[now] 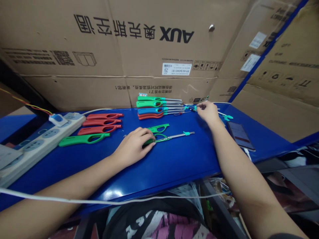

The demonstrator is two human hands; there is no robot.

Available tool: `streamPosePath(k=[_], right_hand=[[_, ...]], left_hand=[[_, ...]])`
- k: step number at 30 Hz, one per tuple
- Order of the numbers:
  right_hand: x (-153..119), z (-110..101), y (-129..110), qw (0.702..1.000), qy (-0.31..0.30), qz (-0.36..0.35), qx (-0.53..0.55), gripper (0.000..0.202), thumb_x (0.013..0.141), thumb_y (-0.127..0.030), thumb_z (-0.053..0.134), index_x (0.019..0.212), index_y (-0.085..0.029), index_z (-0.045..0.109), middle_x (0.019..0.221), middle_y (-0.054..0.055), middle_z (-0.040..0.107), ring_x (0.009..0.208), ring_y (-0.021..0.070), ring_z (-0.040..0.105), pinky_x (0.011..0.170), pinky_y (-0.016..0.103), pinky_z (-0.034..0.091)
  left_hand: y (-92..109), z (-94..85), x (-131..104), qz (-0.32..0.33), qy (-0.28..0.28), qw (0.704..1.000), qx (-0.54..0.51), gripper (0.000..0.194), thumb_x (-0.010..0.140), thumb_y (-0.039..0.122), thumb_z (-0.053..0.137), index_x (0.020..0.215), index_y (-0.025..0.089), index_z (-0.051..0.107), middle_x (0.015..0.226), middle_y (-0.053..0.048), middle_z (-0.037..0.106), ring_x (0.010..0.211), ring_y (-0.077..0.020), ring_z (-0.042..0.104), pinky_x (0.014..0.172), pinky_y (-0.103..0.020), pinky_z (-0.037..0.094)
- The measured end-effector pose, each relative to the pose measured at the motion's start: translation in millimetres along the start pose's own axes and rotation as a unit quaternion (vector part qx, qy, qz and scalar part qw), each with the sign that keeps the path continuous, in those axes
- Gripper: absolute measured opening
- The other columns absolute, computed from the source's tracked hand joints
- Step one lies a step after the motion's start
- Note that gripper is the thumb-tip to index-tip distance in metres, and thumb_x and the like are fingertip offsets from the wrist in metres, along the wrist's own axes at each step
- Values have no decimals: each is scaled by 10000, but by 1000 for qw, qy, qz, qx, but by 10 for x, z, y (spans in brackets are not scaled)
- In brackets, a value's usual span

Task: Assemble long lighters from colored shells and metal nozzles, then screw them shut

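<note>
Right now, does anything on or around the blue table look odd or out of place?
Yes: the AUX lettering on the cardboard behind the table is upside down, so it looks inverted. A few tiny pieces also lie loose beside the left hand.

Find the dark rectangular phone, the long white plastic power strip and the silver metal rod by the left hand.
Dark rectangular phone point(240, 135): head view, screen.
Long white plastic power strip point(43, 139): head view, top face.
Silver metal rod point(175, 135): head view, mid-shaft.

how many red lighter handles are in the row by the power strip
3: the farthest red handle at the back, the middle red handle in front of it, and the nearest red handle, just beyond the green handle. None seems hidden.
</note>
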State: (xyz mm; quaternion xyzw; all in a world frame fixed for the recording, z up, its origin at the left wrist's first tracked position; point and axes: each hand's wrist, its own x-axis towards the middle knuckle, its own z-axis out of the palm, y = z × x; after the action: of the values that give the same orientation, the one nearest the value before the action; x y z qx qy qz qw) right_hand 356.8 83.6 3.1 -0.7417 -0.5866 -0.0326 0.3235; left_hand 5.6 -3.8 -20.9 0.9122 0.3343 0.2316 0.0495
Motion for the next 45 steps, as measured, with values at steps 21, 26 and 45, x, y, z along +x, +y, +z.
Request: streamPosePath(k=[21, 26, 45], right_hand=[[83, 514, 19, 993, -2, -81, -87, 398, 893, -223, 468, 1232, -171, 670, 1494, 140, 490, 1351, 354, 382, 1136, 583, 279], [267, 501, 30, 984, -56, -120, -120, 332, 858, -191, 548, 1121, -252, 742, 1502, 81, 488, 1348, 346, 384, 1144, 607, 245], [376, -199, -278, 999, -6, 35, 3, 165, 845, -220, 595, 876, -137, 735, 957, 149, 727, 880, 252, 647, 803, 359, 489]], left_hand=[[1, 43, 5, -17, 21, 997, -66, 98, 937, 193, 564, 905, 209, 655, 1038, -51, 678, 968, -220, 606, 888, -390, 492], [-4, 44, 1, -11, 18, 998, -63, 95, 937, 200, 580, 910, 216, 670, 1060, -57, 675, 994, -223, 611, 917, -398, 484], [-23, 120, -12, -12, 24, 992, -124, 132, 943, 245, 598, 865, 194, 692, 1094, -68, 661, 1059, -219, 643, 958, -366, 511]])
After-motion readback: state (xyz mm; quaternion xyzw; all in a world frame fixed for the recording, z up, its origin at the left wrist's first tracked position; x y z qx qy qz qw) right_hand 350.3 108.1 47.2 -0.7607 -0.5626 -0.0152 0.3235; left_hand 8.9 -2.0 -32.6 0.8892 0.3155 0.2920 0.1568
